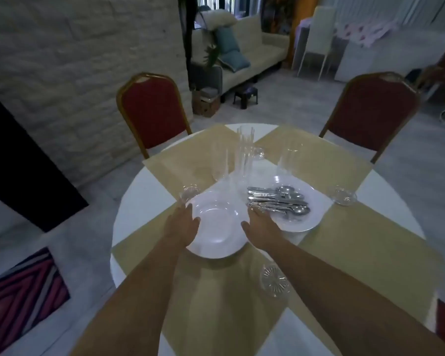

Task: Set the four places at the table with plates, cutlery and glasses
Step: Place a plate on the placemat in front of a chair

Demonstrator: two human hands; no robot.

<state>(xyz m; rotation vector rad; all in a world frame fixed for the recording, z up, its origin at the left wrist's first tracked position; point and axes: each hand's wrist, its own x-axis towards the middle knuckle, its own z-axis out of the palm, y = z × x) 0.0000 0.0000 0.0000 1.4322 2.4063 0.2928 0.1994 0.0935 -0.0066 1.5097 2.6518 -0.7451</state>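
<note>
Left hand [182, 224] and right hand [261, 224] clasp opposite rims of round white plate stack [216, 224], beside second white plate [297, 222] carrying silver cutlery [277, 200]

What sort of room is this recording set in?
Probably a home living and dining room: a round table with red chairs, a cream sofa behind, and a patterned rug.

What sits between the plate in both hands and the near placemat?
Nothing visible blocks it. The plate, held by the left hand and right hand, is at the near placemat's far end. Only a small glass dish sits there, off to the right.
</note>
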